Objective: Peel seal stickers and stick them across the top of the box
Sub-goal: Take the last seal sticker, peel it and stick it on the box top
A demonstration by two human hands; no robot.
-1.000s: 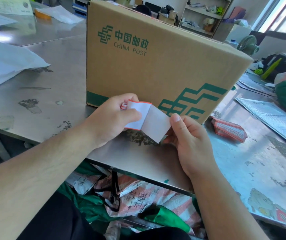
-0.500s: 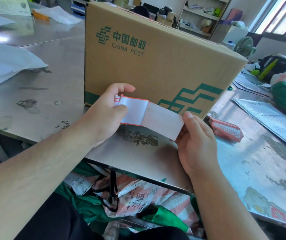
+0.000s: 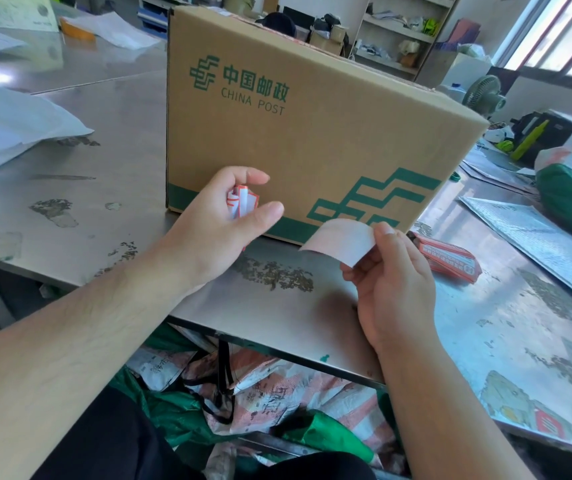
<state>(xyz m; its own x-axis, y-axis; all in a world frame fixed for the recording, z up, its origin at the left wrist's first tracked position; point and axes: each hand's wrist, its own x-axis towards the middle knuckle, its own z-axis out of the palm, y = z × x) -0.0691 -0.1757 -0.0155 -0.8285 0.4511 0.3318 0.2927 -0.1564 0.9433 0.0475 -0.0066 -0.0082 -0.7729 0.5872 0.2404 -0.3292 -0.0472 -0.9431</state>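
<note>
Sticker (image 3: 338, 242) in R hand (image 3: 395, 285), box (image 3: 312, 133) behind, red packet (image 3: 449, 258) beside

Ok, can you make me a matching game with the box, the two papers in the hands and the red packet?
Things:
1 box
2 strip
3 crumpled paper
4 red packet

Places:
a held in the left hand
b lying on the table, right of the box
c standing on the table
d pinched by the right hand

Pairs: 1-c, 2-d, 3-a, 4-b
</note>
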